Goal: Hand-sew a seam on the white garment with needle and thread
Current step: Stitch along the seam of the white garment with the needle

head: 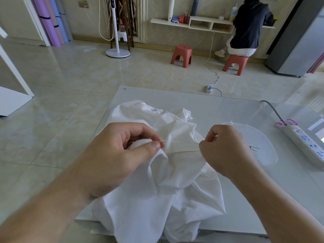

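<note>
Thread [182,142] runs taut between both hands above the counter [236,199], where the left hand [112,155] pinches a fold of the crumpled white garment [157,190] and the right hand's [226,151] curled fingers [210,135] pinch the needle [211,135].

garment [157,181]: on the table [236,199], centre front
power strip [306,146]: on the table, right
stools [181,56]: floor, behind the table
</note>
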A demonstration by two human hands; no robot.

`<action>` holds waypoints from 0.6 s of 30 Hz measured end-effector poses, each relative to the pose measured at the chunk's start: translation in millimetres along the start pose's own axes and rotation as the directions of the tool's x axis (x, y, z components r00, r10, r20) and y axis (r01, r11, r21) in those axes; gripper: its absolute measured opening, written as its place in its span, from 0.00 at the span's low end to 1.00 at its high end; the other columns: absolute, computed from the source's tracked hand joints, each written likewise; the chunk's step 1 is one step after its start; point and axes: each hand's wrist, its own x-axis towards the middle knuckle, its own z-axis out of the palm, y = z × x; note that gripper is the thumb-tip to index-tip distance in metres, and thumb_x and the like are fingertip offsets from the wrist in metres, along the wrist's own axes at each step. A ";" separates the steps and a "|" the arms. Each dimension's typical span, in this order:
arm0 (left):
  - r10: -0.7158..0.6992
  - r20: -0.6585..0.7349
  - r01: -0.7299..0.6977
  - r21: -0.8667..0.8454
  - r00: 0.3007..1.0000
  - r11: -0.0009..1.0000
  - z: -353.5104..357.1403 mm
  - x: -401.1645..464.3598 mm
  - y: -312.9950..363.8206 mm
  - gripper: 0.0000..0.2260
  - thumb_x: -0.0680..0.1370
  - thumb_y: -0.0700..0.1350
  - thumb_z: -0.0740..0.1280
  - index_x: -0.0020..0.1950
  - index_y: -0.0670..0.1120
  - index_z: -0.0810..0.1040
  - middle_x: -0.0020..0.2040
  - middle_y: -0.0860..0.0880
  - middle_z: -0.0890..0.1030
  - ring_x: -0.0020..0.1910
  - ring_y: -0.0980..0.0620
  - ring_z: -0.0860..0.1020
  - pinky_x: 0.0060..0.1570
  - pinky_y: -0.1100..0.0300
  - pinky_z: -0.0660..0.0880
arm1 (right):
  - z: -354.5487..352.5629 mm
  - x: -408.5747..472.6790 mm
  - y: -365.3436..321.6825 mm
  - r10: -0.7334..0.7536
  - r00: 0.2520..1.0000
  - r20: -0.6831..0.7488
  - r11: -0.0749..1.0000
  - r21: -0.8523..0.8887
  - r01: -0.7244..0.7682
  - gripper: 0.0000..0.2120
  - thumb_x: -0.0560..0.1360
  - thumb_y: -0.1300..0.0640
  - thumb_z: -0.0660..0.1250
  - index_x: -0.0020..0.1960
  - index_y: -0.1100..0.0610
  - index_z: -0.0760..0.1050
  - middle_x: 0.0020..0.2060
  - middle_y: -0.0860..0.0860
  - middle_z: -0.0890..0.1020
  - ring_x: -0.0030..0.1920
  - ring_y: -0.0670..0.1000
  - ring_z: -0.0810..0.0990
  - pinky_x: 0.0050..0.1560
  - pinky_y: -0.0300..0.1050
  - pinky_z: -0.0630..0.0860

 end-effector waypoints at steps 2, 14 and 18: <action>0.013 -0.014 -0.013 0.006 1.000 1.000 -1.5 0.1 -1.3 0.08 0.73 0.50 0.72 0.49 0.57 0.88 0.48 0.53 0.89 0.50 0.54 0.87 0.53 0.58 0.79 | -2.4 -0.6 -0.7 0.007 1.000 -0.009 1.000 -0.026 -0.008 0.05 0.69 0.61 0.64 0.41 0.55 0.78 0.38 0.50 0.82 0.38 0.57 0.81 0.38 0.53 0.83; 0.047 -0.044 -0.048 -0.012 0.998 0.999 1.2 -3.6 -0.3 0.12 0.73 0.48 0.73 0.55 0.60 0.86 0.51 0.55 0.88 0.53 0.55 0.87 0.55 0.57 0.80 | -16.1 -18.8 -7.5 -0.270 0.963 0.016 0.942 0.211 0.260 0.15 0.73 0.66 0.62 0.48 0.47 0.76 0.24 0.44 0.69 0.26 0.45 0.67 0.26 0.41 0.66; 0.040 -0.044 -0.039 0.017 0.998 0.999 5.0 -3.6 1.5 0.13 0.73 0.49 0.74 0.57 0.61 0.84 0.49 0.53 0.89 0.50 0.52 0.87 0.56 0.47 0.81 | -18.7 -41.1 -19.7 -0.491 0.834 0.251 0.715 0.663 0.222 0.08 0.78 0.60 0.68 0.53 0.49 0.82 0.27 0.52 0.64 0.29 0.54 0.61 0.30 0.50 0.57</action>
